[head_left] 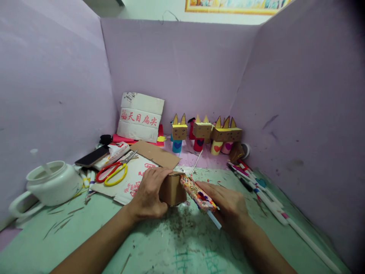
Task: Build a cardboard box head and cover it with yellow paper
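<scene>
Nearest: green tabletop (pixel 148 243), crumbs and scraps about. Right hand (pixel 229 203) wrapped round a patterned glue gun (pixel 199 195), clear glue stick (pixel 214 220) poking out its rear. Left hand (pixel 151 194) grips a small cardboard box (pixel 172 190), centre of the work area, thumb low, fingers at the top. Gun's front end is at the box's upper right edge; nozzle contact can't be made out. Done well: box braced firmly, gun angle steady, thin even bead, fingertips clear of hot glue. Beyond, left: scissors (pixel 124 163), best left aside, and a brown cardboard sheet (pixel 156 154). Farthest: box-headed figures (pixel 179 133), handy reference for neat edges.
</scene>
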Demonstrator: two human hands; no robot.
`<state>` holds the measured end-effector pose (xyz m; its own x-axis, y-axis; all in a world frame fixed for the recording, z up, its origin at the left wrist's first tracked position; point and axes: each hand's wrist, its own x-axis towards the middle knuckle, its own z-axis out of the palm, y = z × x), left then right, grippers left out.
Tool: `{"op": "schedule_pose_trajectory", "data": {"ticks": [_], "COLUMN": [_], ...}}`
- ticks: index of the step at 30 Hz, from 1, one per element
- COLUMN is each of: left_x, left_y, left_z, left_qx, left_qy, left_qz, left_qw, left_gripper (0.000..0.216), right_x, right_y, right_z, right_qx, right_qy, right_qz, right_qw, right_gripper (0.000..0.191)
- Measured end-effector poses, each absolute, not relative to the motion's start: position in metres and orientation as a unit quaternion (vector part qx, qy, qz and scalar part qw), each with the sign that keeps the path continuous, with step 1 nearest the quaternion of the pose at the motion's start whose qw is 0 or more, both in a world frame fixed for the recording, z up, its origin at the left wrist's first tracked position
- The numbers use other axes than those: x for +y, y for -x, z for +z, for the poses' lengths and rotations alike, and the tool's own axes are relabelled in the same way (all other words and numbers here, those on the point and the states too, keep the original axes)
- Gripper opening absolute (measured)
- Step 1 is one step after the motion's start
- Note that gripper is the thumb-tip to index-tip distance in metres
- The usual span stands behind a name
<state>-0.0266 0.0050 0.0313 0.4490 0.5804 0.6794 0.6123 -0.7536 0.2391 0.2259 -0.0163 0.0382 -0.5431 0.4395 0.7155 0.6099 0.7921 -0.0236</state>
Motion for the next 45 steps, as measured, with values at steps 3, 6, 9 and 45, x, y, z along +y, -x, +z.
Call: {"op": "schedule_pose_trajectory", "data": {"ticks": [3,6,9,45], "left_x": [0.006,0.006,0.006,0.005], "left_y": [0.027,0.028,0.028,0.024], "left_z": [0.031,0.033,0.033,0.031], "left_qx": [-0.354,-0.359,-0.368,-0.36], "left_qy": [0.848,0.849,0.847,0.846], "left_qz": [-0.393,-0.389,-0.383,-0.393], "left_qw": [0.019,0.015,0.017,0.017], "left_gripper": [0.084,0.084,0.082,0.084], "right_x": [-0.017,-0.017,-0.017,-0.013], "right_y": [-0.226,-0.226,-0.227,-0.231], "right_z": [0.041,0.042,0.042,0.036], "right_qx": [-0.868,-0.863,-0.853,-0.724], "right_qy": [0.307,0.318,0.32,0.416], "right_qz": [-0.121,-0.133,-0.134,0.272], "right_qw": [0.371,0.37,0.39,0.48], "right_gripper": [0.049,0.045,0.044,0.035]}}
